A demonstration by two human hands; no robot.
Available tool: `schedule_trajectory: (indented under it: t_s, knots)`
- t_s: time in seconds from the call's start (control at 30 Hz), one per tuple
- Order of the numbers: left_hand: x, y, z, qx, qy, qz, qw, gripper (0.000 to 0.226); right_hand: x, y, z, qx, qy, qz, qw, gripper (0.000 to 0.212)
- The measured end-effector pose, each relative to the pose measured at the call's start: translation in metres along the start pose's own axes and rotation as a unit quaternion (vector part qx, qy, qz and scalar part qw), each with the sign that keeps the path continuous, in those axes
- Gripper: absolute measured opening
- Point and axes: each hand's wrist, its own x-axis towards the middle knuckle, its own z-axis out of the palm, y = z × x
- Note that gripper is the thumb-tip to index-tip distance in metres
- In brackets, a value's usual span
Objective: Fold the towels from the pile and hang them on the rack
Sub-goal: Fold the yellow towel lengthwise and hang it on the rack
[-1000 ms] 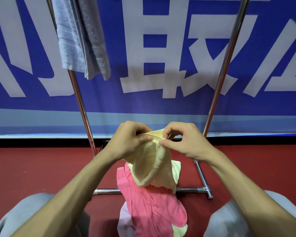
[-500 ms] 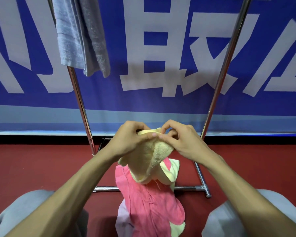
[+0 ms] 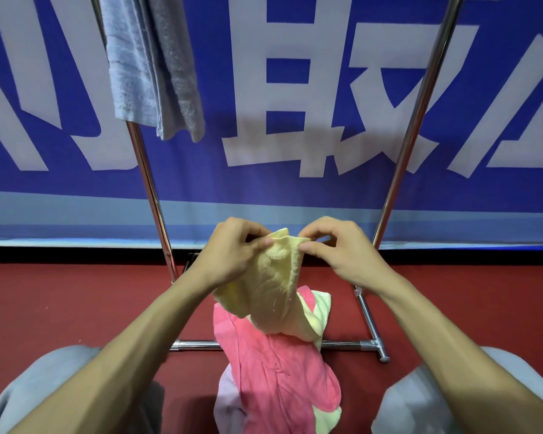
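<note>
A pale yellow towel (image 3: 270, 286) hangs bunched between my hands, above the pile. My left hand (image 3: 229, 255) pinches its top edge from the left, and my right hand (image 3: 342, 249) pinches the same edge from the right, thumbs nearly meeting. Below on the red floor lies the pile, with a pink towel (image 3: 276, 380) on top, a lilac one and another pale yellow one under it. The chrome rack (image 3: 411, 133) stands in front of me, and folded grey-blue towels (image 3: 151, 67) hang from its top at the upper left.
A blue banner (image 3: 295, 189) with large white characters fills the wall behind the rack. The rack's base bar (image 3: 345, 345) crosses the floor just behind the pile. My knees in grey trousers (image 3: 420, 402) flank the pile on both sides.
My hands have kept working along the yellow towel's top edge close together; the towel has bunched and hangs slightly more to the left. The pile has not moved.
</note>
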Motion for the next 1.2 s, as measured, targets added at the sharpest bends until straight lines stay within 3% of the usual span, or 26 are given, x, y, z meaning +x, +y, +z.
schedule_trajectory:
  t_s: [0.23,0.47,0.57,0.7,0.8,0.9,0.97,1.1,1.2]
  knots:
    - [-0.002,0.001,0.003,-0.096,-0.025,-0.010,0.995,0.022,-0.001,-0.005,0.013,0.054,0.002,0.004,0.999,0.023]
    - [0.000,-0.003,0.004,-0.132,-0.063,0.009,0.989,0.032,-0.001,-0.009,0.011,0.092,0.035,0.017,0.995,0.018]
    - [0.001,-0.004,0.006,-0.102,-0.067,0.044,0.992,0.032,0.000,-0.009,0.007,0.102,0.052,0.034,0.993,0.025]
    - [0.001,-0.009,0.009,0.021,-0.066,0.080,0.994,0.035,0.002,-0.007,0.001,0.122,0.069,0.067,0.988,0.024]
    - [0.002,-0.016,0.008,0.087,-0.064,0.079,0.991,0.030,0.002,-0.005,-0.004,0.119,0.089,0.072,0.986,0.021]
    - [0.003,-0.020,0.003,0.146,-0.059,0.048,0.986,0.009,0.003,-0.001,-0.015,0.111,0.123,0.079,0.983,0.020]
    - [0.004,-0.021,0.000,0.174,-0.060,0.017,0.983,0.013,0.004,0.003,-0.020,0.115,0.146,0.086,0.979,0.020]
    - [0.005,-0.016,-0.001,0.169,-0.048,0.002,0.984,0.008,0.005,0.007,-0.022,0.108,0.174,0.095,0.974,0.020]
    - [0.006,-0.009,0.003,0.084,-0.040,-0.045,0.995,0.016,0.006,0.008,-0.022,0.122,0.193,0.100,0.968,0.019]
